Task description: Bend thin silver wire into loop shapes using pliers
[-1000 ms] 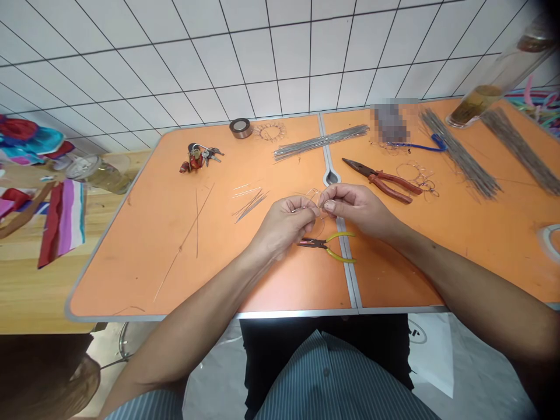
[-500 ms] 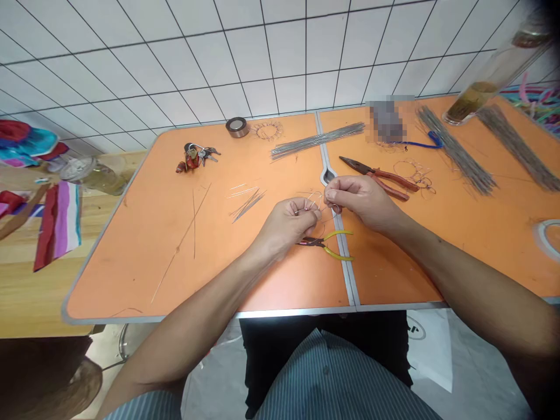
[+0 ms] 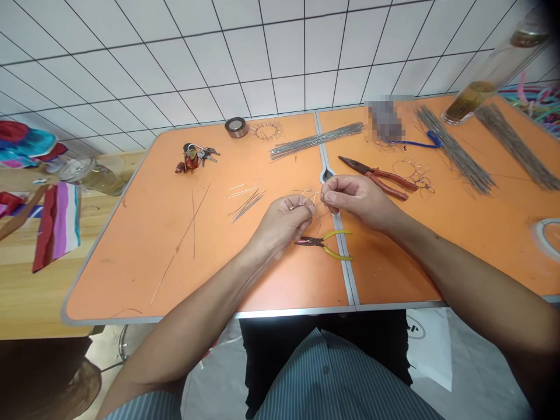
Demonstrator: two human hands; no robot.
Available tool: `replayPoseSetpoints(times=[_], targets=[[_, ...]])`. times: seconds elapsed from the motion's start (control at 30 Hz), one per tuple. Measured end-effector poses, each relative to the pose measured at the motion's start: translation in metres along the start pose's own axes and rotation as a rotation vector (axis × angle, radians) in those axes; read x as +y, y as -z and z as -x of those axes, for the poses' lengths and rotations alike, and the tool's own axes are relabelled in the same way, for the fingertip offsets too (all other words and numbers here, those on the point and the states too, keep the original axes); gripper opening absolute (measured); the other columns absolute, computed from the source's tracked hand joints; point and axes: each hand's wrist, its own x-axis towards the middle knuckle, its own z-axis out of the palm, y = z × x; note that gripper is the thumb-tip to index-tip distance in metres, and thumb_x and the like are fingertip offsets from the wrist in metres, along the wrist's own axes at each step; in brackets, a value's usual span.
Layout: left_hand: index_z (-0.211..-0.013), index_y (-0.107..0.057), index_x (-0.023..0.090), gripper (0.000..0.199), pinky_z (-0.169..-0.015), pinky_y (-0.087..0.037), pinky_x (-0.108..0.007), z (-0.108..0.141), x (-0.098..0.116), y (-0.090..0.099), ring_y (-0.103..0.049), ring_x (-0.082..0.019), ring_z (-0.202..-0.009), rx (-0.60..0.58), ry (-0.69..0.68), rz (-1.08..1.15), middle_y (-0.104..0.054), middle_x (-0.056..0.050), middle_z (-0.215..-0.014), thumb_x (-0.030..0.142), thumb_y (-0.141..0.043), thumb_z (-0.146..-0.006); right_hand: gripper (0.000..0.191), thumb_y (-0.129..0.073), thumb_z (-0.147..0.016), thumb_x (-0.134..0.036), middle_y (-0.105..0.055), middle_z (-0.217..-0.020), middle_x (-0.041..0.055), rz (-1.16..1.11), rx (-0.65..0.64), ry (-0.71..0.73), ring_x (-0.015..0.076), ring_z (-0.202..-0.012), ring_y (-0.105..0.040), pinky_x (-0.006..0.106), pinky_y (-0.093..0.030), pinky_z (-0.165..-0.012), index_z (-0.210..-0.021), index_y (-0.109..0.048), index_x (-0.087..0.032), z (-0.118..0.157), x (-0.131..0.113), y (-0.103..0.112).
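Note:
Thin bent wire (image 3: 307, 197) spans the small gap between my two hands above the orange table (image 3: 280, 286). My left hand (image 3: 286, 219) pinches it between thumb and fingers. Opposite, my right hand (image 3: 350, 195) has its fingertips closed on the wire's other side. The wire's exact shape is partly hidden by the fingers. Just below lie small pliers (image 3: 335, 238) with yellow handles, jaws pointing left. Larger long-nose pliers (image 3: 380, 175) with red handles rest behind my right hand. Short straight wires (image 3: 248, 205) lie left of my left hand.
At the back are a tape roll (image 3: 236, 127), keys (image 3: 203, 154) and a wire bundle (image 3: 317, 140). More wire bundles (image 3: 459, 154) lie right, near a leaning glass bottle (image 3: 472, 96). Wire scraps (image 3: 413, 175) sit by the red pliers. Two long wires (image 3: 193, 221) cross at left.
My hands have shifted slightly left, the left hand a little more. The wire between them has turned a little, and its loop by my right fingers looks different.

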Motion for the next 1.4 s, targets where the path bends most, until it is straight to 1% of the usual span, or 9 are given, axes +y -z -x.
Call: replayPoseSetpoints(times=[0.13, 0.33, 0.6, 0.77, 0.97, 1.03, 1.17, 1.3, 1.4], targets=[[-0.067, -0.059, 0.019, 0.016, -0.041, -0.019, -0.022, -0.001, 0.0, 0.002, -0.03, -0.004, -0.041, -0.006, -0.017, 0.006, -0.044, 0.007, -0.05, 0.025, -0.072, -0.075, 0.041, -0.089, -0.087, -0.058, -0.062, -0.076, -0.0007, 0.038, 0.031, -0.028, 0.0143, -0.071, -0.053, 0.029, -0.042, -0.068, -0.084, -0.072, -0.021, -0.001, 0.001, 0.0], [-0.077, -0.064, 0.018, 0.013, -0.042, -0.021, -0.02, -0.003, -0.002, 0.003, -0.034, -0.004, -0.042, 0.083, -0.071, 0.013, -0.054, 0.007, -0.055, 0.025, -0.075, -0.079, 0.041, -0.084, -0.091, -0.06, -0.066, -0.083, 0.0012, 0.037, 0.066, -0.029, 0.0135, -0.071, -0.056, 0.029, -0.045, -0.068, -0.089, -0.076, -0.02, 0.001, -0.002, -0.001], [-0.084, -0.068, 0.017, 0.012, -0.042, -0.04, -0.021, -0.004, -0.009, 0.009, -0.049, -0.006, -0.044, -0.029, -0.074, -0.02, -0.073, -0.001, -0.073, 0.027, -0.073, -0.087, 0.026, -0.078, -0.092, -0.041, -0.063, -0.073, -0.0003, 0.235, 0.168, -0.058, 0.0137, -0.067, -0.054, 0.03, -0.04, -0.064, -0.08, -0.071, -0.02, 0.003, -0.01, -0.006], [-0.086, -0.072, 0.015, 0.012, -0.046, -0.049, -0.022, -0.003, -0.004, 0.01, -0.059, -0.009, -0.048, -0.026, -0.053, -0.042, -0.075, -0.004, -0.078, 0.027, -0.07, -0.089, 0.021, -0.074, -0.092, -0.037, -0.062, -0.074, -0.0002, 0.315, 0.191, -0.053, 0.0143, -0.069, -0.053, 0.032, -0.038, -0.065, -0.079, -0.07, -0.02, 0.002, -0.007, -0.006], [-0.092, -0.073, 0.016, 0.01, -0.051, -0.057, -0.023, 0.0, 0.0, 0.008, -0.063, -0.01, -0.053, 0.001, -0.002, -0.098, -0.077, -0.004, -0.08, 0.022, -0.073, -0.084, 0.022, -0.076, -0.089, -0.035, -0.059, -0.072, -0.0013, 0.39, 0.198, -0.009, 0.0132, -0.067, -0.048, 0.032, -0.036, -0.063, -0.075, -0.068, -0.019, 0.002, -0.006, -0.009], [-0.087, -0.073, 0.015, 0.012, -0.052, -0.058, -0.023, 0.0, -0.001, 0.008, -0.063, -0.01, -0.052, 0.001, -0.013, -0.117, -0.077, -0.005, -0.08, 0.026, -0.076, -0.086, 0.025, -0.076, -0.091, -0.038, -0.061, -0.072, -0.0002, 0.361, 0.18, -0.011, 0.0141, -0.068, -0.051, 0.032, -0.039, -0.064, -0.077, -0.071, -0.019, 0.003, -0.006, -0.008], [-0.083, -0.072, 0.015, 0.02, -0.053, -0.059, -0.023, -0.004, -0.003, 0.012, -0.064, -0.009, -0.053, 0.007, -0.038, -0.06, -0.079, -0.007, -0.082, 0.032, -0.08, -0.086, 0.031, -0.075, -0.096, -0.05, -0.072, -0.085, 0.0052, 0.198, 0.179, -0.034, 0.0169, -0.073, -0.061, 0.034, -0.049, -0.069, -0.095, -0.082, -0.02, 0.003, -0.005, -0.003], [-0.086, -0.071, 0.015, 0.021, -0.053, -0.059, -0.022, -0.007, -0.002, 0.016, -0.065, -0.009, -0.054, 0.036, -0.006, 0.05, -0.08, -0.006, -0.083, 0.031, -0.083, -0.083, 0.022, -0.084, -0.089, -0.041, -0.074, -0.088, 0.0037, 0.133, 0.224, -0.056, 0.0166, -0.073, -0.062, 0.034, -0.051, -0.069, -0.103, -0.081, -0.023, 0.003, -0.004, 0.001], [-0.087, -0.07, 0.014, 0.02, -0.052, -0.057, -0.021, -0.007, 0.001, 0.017, -0.066, -0.009, -0.053, 0.052, 0.034, 0.108, -0.08, -0.005, -0.081, 0.028, -0.083, -0.083, 0.032, -0.088, -0.084, -0.033, -0.074, -0.085, -0.0007, 0.042, 0.266, -0.061, 0.0157, -0.071, -0.061, 0.032, -0.05, -0.068, -0.112, -0.073, -0.026, 0.003, -0.005, -0.001]])
